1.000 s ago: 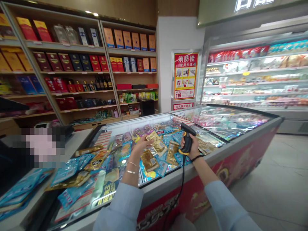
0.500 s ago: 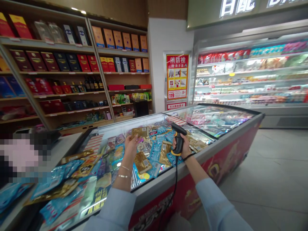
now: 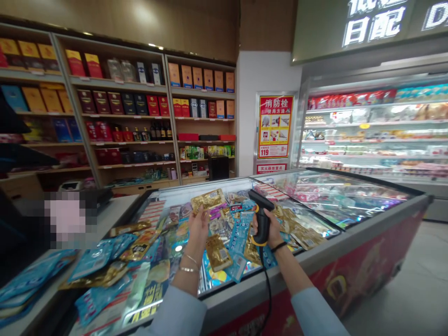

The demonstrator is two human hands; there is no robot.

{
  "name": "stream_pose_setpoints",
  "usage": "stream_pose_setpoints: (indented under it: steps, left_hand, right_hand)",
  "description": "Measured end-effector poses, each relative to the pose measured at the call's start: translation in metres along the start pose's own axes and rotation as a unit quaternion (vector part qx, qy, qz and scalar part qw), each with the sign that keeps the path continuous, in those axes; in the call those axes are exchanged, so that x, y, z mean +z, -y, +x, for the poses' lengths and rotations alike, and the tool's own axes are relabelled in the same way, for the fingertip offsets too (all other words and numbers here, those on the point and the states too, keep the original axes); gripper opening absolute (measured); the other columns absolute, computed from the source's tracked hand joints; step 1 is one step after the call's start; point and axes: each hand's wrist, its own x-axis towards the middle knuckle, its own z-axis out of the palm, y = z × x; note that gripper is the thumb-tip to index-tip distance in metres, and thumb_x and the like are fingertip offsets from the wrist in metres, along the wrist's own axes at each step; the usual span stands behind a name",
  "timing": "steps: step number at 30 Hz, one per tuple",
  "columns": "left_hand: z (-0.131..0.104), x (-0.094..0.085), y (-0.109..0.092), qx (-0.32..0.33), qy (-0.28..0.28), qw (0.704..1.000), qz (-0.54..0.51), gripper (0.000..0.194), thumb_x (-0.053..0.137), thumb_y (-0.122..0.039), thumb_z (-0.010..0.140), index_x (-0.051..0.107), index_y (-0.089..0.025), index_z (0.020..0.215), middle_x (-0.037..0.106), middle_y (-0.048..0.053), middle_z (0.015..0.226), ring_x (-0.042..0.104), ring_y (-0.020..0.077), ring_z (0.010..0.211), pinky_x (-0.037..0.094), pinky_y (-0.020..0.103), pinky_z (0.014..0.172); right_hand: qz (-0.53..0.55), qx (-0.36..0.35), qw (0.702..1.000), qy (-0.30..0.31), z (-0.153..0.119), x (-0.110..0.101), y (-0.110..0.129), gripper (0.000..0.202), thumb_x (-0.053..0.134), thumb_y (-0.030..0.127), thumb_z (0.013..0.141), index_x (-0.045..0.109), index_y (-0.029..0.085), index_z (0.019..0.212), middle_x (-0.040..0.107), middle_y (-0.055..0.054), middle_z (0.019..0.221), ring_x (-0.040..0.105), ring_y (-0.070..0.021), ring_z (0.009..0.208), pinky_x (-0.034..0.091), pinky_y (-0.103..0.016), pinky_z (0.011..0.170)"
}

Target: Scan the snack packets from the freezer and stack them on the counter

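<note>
My left hand [image 3: 199, 225] pinches the lower edge of a gold foil packet [image 3: 208, 199], lifted a little over the freezer's glass top. In my right hand [image 3: 272, 225] is a black and yellow barcode scanner [image 3: 261, 219], its head tilted up to the left and its cable hanging down. Beneath both hands lie several packets: a gold one [image 3: 218, 253] with a white label, and blue ones [image 3: 240, 233]. More gold packets [image 3: 304, 234] are to the right of the scanner.
A chest freezer [image 3: 350, 249] stretches to the right. Blue and gold packets [image 3: 94, 255] are heaped at the left, beside a counter [image 3: 117, 211]. Shelves of boxes [image 3: 126, 86] and a lit refrigerated case [image 3: 371, 126] stand behind.
The view has shifted left and up. The gold packet in my left hand is now raised and shows more of its face. The scanner stays in my right hand.
</note>
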Motion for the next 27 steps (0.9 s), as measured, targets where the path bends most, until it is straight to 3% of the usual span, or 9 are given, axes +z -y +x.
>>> stream_pose_setpoints:
  steps: [3,7,15,27]
  left_hand:
    - [-0.004,0.002,0.000,0.037,-0.019,0.999,-0.005,0.043,0.085,-0.026,0.064,0.044,-0.021,0.075,0.063,-0.005,0.077,0.065,0.0100,0.075,0.057,0.028,0.078]
    - [-0.010,0.006,0.000,0.073,-0.005,0.996,0.048,0.050,0.086,-0.040,0.060,0.042,-0.021,0.074,0.060,-0.006,0.074,0.064,0.0109,0.075,0.057,0.031,0.079]
    - [-0.013,0.008,-0.003,0.041,0.014,0.999,0.028,0.062,0.090,-0.044,0.048,0.039,-0.023,0.078,0.062,-0.007,0.071,0.063,0.0102,0.068,0.056,0.031,0.077]
    - [-0.013,0.009,0.001,0.088,-0.009,0.987,0.132,0.049,0.078,-0.050,0.067,0.038,-0.024,0.079,0.058,-0.008,0.065,0.063,0.0107,0.063,0.056,0.028,0.070]
  right_hand:
    - [-0.008,0.028,0.999,0.015,0.002,0.006,-0.009,0.039,0.069,0.055,0.076,0.064,0.020,0.090,0.061,0.002,0.052,0.053,-0.0136,0.035,0.045,-0.023,0.034]
    - [-0.001,0.044,0.999,0.028,0.000,0.002,-0.010,0.036,0.066,0.053,0.079,0.064,0.019,0.091,0.061,0.001,0.052,0.053,-0.0142,0.035,0.046,-0.025,0.034]
    - [0.001,0.074,0.996,0.043,-0.004,-0.003,-0.011,0.036,0.065,0.053,0.081,0.064,0.019,0.089,0.059,0.002,0.052,0.051,-0.0131,0.034,0.043,-0.023,0.034]
    - [-0.001,0.095,0.994,0.055,-0.008,-0.002,-0.016,0.034,0.065,0.054,0.083,0.062,0.021,0.090,0.059,0.003,0.053,0.052,-0.0123,0.035,0.045,-0.022,0.035]
